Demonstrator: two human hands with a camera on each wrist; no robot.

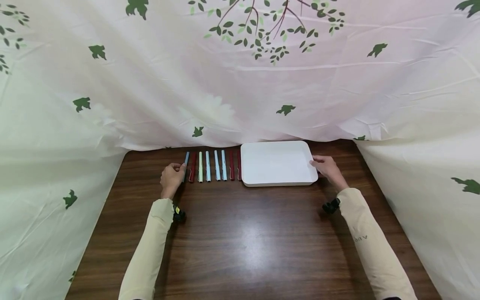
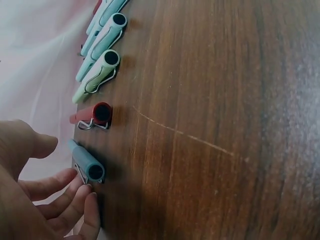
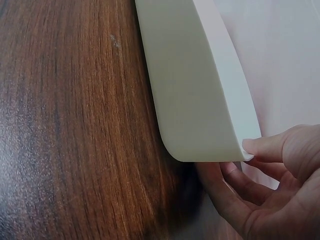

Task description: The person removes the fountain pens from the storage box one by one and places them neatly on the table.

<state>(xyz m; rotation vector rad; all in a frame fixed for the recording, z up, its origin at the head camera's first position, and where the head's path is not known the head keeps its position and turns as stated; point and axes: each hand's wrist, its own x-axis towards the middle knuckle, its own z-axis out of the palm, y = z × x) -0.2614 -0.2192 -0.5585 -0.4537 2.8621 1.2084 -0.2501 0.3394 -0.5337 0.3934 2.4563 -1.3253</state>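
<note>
My left hand (image 1: 172,176) is at the left end of a row of clip-capped pens, beside the teal pen (image 2: 88,162). In the left wrist view its fingertips reach the clip side of that pen, while the thumb stays apart from it. The dark red pen (image 2: 95,114) lies just to the right, followed by a pale green pen (image 1: 200,166). At the right end of a shallow white tray (image 1: 279,183), my right hand (image 1: 327,167) grips the rim. Its thumb (image 3: 265,148) lies over the edge, with the other fingers outside and below the tray wall.
Several light blue pens (image 1: 217,166) continue the row, then a red pen (image 1: 231,166) and another red pen (image 1: 239,166) against the tray's left side. All lie on a dark wooden table (image 1: 225,233). A leaf-patterned cloth (image 1: 232,91) hangs behind and at both sides.
</note>
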